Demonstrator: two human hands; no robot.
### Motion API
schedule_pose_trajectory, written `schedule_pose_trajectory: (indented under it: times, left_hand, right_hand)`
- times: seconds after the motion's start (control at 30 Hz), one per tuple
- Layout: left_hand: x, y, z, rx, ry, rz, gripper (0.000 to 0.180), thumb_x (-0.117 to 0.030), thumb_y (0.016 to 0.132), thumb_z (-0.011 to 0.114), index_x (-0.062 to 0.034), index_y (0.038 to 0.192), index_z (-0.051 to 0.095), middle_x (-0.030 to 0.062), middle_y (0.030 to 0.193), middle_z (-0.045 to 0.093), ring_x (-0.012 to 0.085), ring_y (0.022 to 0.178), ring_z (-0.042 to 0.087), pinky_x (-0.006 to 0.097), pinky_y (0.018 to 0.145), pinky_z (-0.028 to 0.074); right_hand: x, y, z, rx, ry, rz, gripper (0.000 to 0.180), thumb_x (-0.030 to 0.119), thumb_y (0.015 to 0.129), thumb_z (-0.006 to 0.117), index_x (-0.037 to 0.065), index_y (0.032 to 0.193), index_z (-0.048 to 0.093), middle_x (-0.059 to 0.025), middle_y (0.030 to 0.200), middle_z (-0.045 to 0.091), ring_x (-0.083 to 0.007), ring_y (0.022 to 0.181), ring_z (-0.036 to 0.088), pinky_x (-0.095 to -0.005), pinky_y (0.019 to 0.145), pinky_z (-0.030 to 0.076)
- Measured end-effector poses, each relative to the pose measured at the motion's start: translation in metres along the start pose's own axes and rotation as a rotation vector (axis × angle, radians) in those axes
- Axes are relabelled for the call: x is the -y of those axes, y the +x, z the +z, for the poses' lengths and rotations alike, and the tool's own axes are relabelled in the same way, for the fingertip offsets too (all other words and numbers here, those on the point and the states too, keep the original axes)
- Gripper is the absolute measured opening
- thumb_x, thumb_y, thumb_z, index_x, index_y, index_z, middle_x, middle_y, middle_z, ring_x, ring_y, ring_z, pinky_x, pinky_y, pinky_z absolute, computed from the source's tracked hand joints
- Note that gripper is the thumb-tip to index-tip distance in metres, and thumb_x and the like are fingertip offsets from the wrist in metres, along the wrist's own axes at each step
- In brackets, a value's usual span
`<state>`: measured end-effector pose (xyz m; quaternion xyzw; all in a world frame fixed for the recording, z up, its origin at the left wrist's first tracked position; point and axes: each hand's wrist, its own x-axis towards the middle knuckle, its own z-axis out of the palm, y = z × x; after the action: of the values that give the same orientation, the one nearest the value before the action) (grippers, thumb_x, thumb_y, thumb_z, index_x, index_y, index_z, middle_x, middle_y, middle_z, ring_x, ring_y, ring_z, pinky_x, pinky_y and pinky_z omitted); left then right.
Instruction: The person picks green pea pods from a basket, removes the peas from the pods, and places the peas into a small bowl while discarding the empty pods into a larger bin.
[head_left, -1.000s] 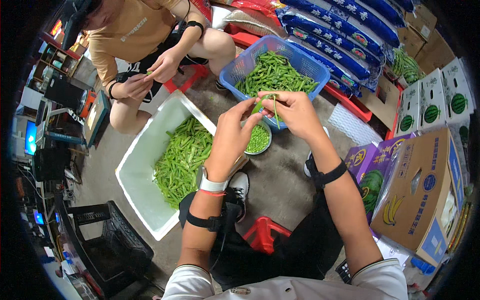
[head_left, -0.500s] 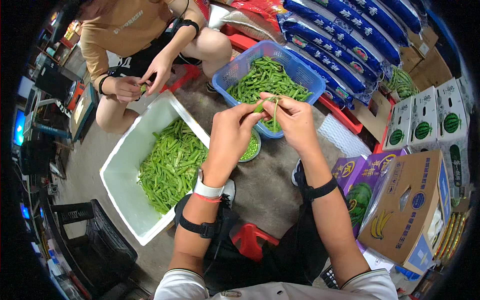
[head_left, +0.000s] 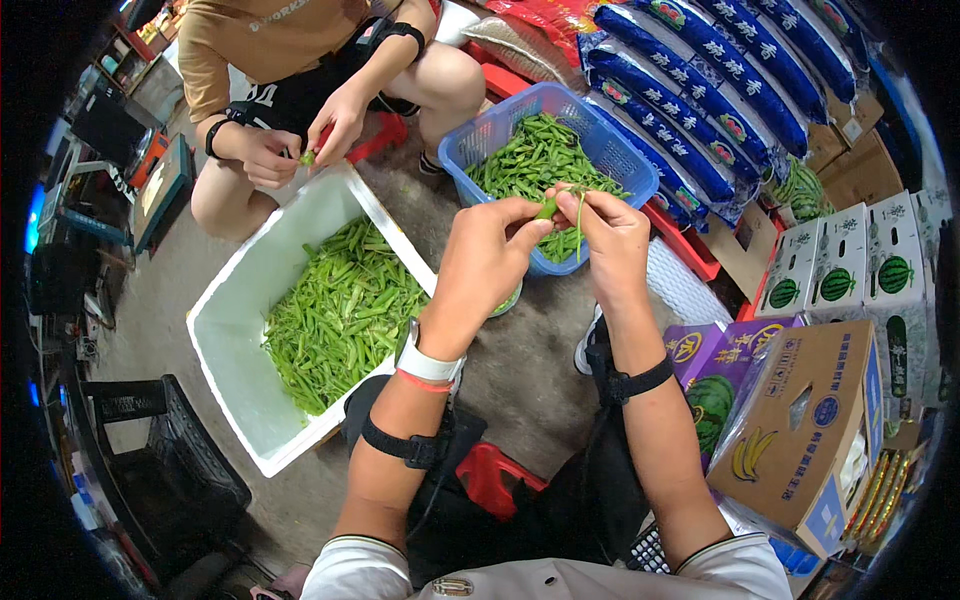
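My left hand (head_left: 488, 250) is closed, pinching a green pea pod (head_left: 547, 208) between thumb and fingers. Close against it, the fingertips of my right hand (head_left: 614, 240) pinch a thin green pea stem (head_left: 579, 228) that hangs down. Both hands are raised in front of a blue plastic basket (head_left: 462, 178) full of whole pea pods (head_left: 530, 150). Left of my left forearm stands a white foam box (head_left: 232, 320) with a heap of green pods (head_left: 340, 320) inside. A bowl (head_left: 508, 303) is mostly hidden behind my left hand.
Across from me a seated person's hands (head_left: 340, 125) hold a small green pod (head_left: 307, 158). Blue sacks (head_left: 690, 100) are stacked at the back right. A brown carton (head_left: 790, 420) and white cartons (head_left: 838, 260) stand at right, a black plastic chair (head_left: 190, 470) at left.
The view has shifted slightly. My hands stay together; the green strand that arched between them now hangs from my right fingers, and my left hand covers more of the bowl.
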<state>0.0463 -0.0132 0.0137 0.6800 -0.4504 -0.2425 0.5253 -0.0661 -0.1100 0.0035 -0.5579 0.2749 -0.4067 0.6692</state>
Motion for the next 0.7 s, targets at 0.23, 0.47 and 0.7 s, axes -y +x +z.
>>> schedule_pose_trajectory:
  times: [0.23, 0.47, 0.7]
  left_hand:
    - [0.003, 0.004, -0.005, -0.084, -0.161, 0.072, 0.024, -0.008, 0.084, 0.067, 0.0039, 0.105, 0.066, 0.0137, 0.088, 0.070, 0.0141, 0.075, 0.066, 0.028, 0.071, 0.052]
    - [-0.001, 0.002, -0.006, -0.118, 0.118, 0.145, 0.021, -0.007, 0.083, 0.068, 0.0047, 0.101, 0.067, 0.0108, 0.083, 0.070, 0.0123, 0.073, 0.065, 0.027, 0.066, 0.051]
    - [0.001, 0.007, -0.001, -0.153, -0.131, 0.067, 0.023, -0.009, 0.084, 0.069, 0.0042, 0.102, 0.065, 0.0058, 0.084, 0.068, 0.0107, 0.073, 0.063, 0.024, 0.068, 0.050]
  right_hand:
    - [-0.020, 0.006, -0.003, 0.080, -0.289, -0.197, 0.014, 0.008, 0.087, 0.068, -0.004, 0.094, 0.070, -0.0038, 0.085, 0.067, -0.0085, 0.072, 0.059, -0.0210, 0.067, 0.047]
    - [-0.014, 0.004, 0.001, 0.053, -0.051, -0.030, 0.021, 0.015, 0.091, 0.065, -0.004, 0.098, 0.067, -0.0046, 0.086, 0.065, -0.0095, 0.071, 0.061, -0.0213, 0.062, 0.049]
    - [-0.005, 0.011, -0.005, -0.005, 0.401, 0.125, 0.015, 0.012, 0.092, 0.060, -0.001, 0.100, 0.058, -0.0103, 0.091, 0.065, -0.0177, 0.078, 0.065, -0.0279, 0.068, 0.055]
